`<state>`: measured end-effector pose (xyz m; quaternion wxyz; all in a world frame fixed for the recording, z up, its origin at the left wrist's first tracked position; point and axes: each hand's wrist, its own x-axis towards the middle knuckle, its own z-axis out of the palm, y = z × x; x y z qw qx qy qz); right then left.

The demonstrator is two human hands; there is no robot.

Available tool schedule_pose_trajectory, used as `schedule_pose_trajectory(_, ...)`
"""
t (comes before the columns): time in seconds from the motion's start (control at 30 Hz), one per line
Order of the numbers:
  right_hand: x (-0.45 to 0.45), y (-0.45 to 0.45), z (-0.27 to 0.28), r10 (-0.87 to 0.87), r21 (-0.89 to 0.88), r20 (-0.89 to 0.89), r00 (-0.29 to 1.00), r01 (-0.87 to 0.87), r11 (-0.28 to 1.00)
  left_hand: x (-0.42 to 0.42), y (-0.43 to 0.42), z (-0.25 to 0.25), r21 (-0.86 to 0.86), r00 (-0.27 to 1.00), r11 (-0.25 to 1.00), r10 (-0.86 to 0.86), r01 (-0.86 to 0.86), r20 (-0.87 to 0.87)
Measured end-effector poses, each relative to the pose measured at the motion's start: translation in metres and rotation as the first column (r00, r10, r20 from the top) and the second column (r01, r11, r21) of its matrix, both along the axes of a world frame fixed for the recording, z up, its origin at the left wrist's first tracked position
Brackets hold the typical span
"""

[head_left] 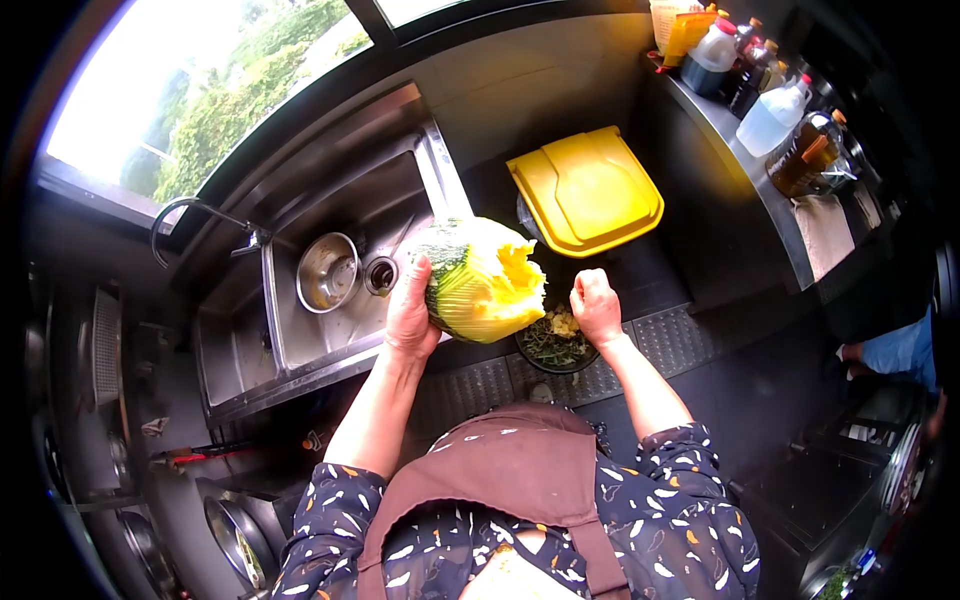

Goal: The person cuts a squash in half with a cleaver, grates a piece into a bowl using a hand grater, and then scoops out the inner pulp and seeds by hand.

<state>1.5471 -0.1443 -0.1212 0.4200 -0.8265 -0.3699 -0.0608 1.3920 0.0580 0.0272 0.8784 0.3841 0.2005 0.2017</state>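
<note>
A large pumpkin [475, 285], green-rinded at the left and with its yellow flesh exposed and jagged at the right, rests in my left hand [410, 315]. That hand grips it from the left side, thumb up. My right hand [595, 308] is a little to the right of the pumpkin, apart from it, with its fingers curled closed; what they hold, if anything, is hidden. Below and between the two stands a dark bin [555, 355] with green scraps and yellow pieces in it.
A steel sink [330, 200] holding a metal bowl [328, 272] is at the left under a window. A yellow-lidded bin [590, 190] stands beyond my hands. Bottles [775, 115] line a counter at the upper right. Part of another person [900, 350] shows at the right edge.
</note>
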Motion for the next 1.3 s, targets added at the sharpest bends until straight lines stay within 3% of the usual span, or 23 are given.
schedule_pose_trajectory(0.03, 0.001, 0.003, -0.016, -0.047, -0.026, -0.044, 0.998, 0.046, 0.999, -0.003, 0.000, -0.001, 0.003, 1.000, 1.000, 0.009, -0.009, -0.003)
schedule_pose_trajectory(0.1, 0.010, 0.004, -0.055, 0.008, -0.176, -0.228, 0.974, -0.049, 0.983, -0.008, 0.001, -0.001, -0.208, 1.000, 0.978, -0.019, 0.021, 0.011)
schedule_pose_trajectory(0.17, 0.016, 0.002, -0.076, 0.015, -0.368, -0.377, 0.926, -0.165, 0.915, -0.016, 0.005, -0.008, -0.210, 0.999, 0.978, -0.004, -0.004, -0.035)
schedule_pose_trajectory(0.2, 0.020, 0.002, -0.098, 0.013, -0.401, -0.361, 0.933, -0.168, 0.901, -0.021, 0.006, -0.008, -0.260, 0.999, 0.966, 0.002, -0.011, -0.038)
schedule_pose_trajectory(0.23, 0.021, 0.003, -0.102, 0.040, -0.306, -0.240, 0.970, -0.114, 0.945, -0.026, 0.007, -0.007, -0.309, 0.999, 0.951, 0.009, -0.020, -0.038)
schedule_pose_trajectory(0.3, 0.025, 0.005, -0.098, -0.065, -0.286, -0.510, 0.858, -0.097, 0.953, -0.037, 0.009, -0.004, -0.334, 0.997, 0.940, 0.054, -0.066, -0.047)
schedule_pose_trajectory(0.37, 0.027, 0.015, -0.096, -0.071, -0.122, -0.543, 0.837, 0.005, 0.993, -0.048, 0.011, -0.001, -0.358, 0.994, 0.927, 0.107, -0.110, -0.027)
schedule_pose_trajectory(0.43, 0.021, 0.034, -0.039, -0.001, 0.018, -0.717, 0.697, 0.020, 1.000, -0.062, 0.014, -0.001, -0.376, 0.993, 0.919, 0.120, -0.119, -0.021)
schedule_pose_trajectory(0.5, 0.002, 0.058, 0.030, 0.195, 0.218, -0.839, 0.508, -0.014, 0.976, -0.077, 0.015, 0.000, -0.393, 0.991, 0.911, 0.135, -0.123, 0.005)
schedule_pose_trajectory(0.53, -0.008, 0.068, 0.060, 0.294, 0.265, -0.864, 0.408, -0.128, 0.956, -0.087, 0.016, 0.000, -0.390, 0.992, 0.915, 0.123, -0.102, 0.027)
schedule_pose_trajectory(0.57, -0.021, 0.075, 0.088, 0.347, 0.240, -0.835, 0.427, -0.284, 0.928, -0.096, 0.017, 0.002, -0.385, 0.993, 0.919, 0.110, -0.082, 0.050)
schedule_pose_trajectory(0.6, -0.038, 0.085, 0.124, 0.340, 0.059, -0.780, 0.526, -0.478, 0.876, -0.105, 0.017, 0.004, -0.382, 0.990, 0.919, 0.126, -0.092, 0.064)
schedule_pose_trajectory(0.63, -0.056, 0.095, 0.127, 0.479, -0.067, -0.566, 0.671, -0.616, 0.785, -0.116, 0.017, 0.006, -0.290, 0.986, 0.947, 0.159, -0.136, 0.057)
schedule_pose_trajectory(0.7, -0.093, 0.107, 0.142, 0.601, -0.247, -0.233, 0.764, -0.645, 0.724, -0.142, 0.017, 0.015, -0.127, 0.976, 0.971, 0.210, -0.202, 0.058)
schedule_pose_trajectory(0.77, -0.124, 0.133, 0.128, 0.619, -0.364, -0.273, 0.736, -0.675, 0.642, -0.177, 0.016, 0.022, -0.014, 0.969, 0.971, 0.241, -0.241, 0.047)
schedule_pose_trajectory(0.83, -0.160, 0.149, 0.128, 0.731, -0.303, -0.102, 0.675, -0.721, 0.624, -0.220, 0.017, 0.030, 0.003, 0.941, 0.943, 0.331, -0.332, 0.071)
schedule_pose_trajectory(0.9, -0.204, 0.158, 0.132, 0.724, -0.029, 0.072, 0.686, -0.724, 0.689, -0.275, 0.023, 0.025, -0.051, 0.875, 0.879, 0.476, -0.474, 0.085)
schedule_pose_trajectory(0.97, -0.251, 0.175, 0.124, 0.693, 0.203, -0.043, 0.720, -0.673, 0.711, -0.333, 0.026, 0.023, -0.141, 0.810, 0.815, 0.576, -0.561, 0.107)
schedule_pose_trajectory(1.03, -0.290, 0.192, 0.129, 0.655, 0.258, -0.508, 0.560, -0.626, 0.736, -0.394, 0.023, 0.020, -0.181, 0.745, 0.750, 0.658, -0.636, 0.112)
schedule_pose_trajectory(1.1, -0.332, 0.210, 0.139, 0.617, 0.385, -0.719, 0.320, -0.556, 0.736, -0.459, 0.018, 0.015, -0.196, 0.690, 0.700, 0.713, -0.687, 0.129)
schedule_pose_trajectory(1.2, -0.384, 0.229, 0.131, 0.543, 0.529, -0.835, -0.090, -0.404, 0.746, -0.543, 0.004, 0.008, -0.259, 0.597, 0.606, 0.793, -0.752, 0.122)
schedule_pose_trajectory(1.23, -0.400, 0.235, 0.122, 0.545, 0.529, -0.833, -0.094, -0.424, 0.735, -0.568, -0.001, 0.007, -0.283, 0.568, 0.577, 0.814, -0.766, 0.121)
schedule_pose_trajectory(1.3, -0.429, 0.240, 0.100, 0.367, 0.420, -0.904, -0.220, -0.286, 0.861, -0.609, -0.014, 0.009, -0.291, 0.508, 0.530, 0.848, -0.797, 0.152)
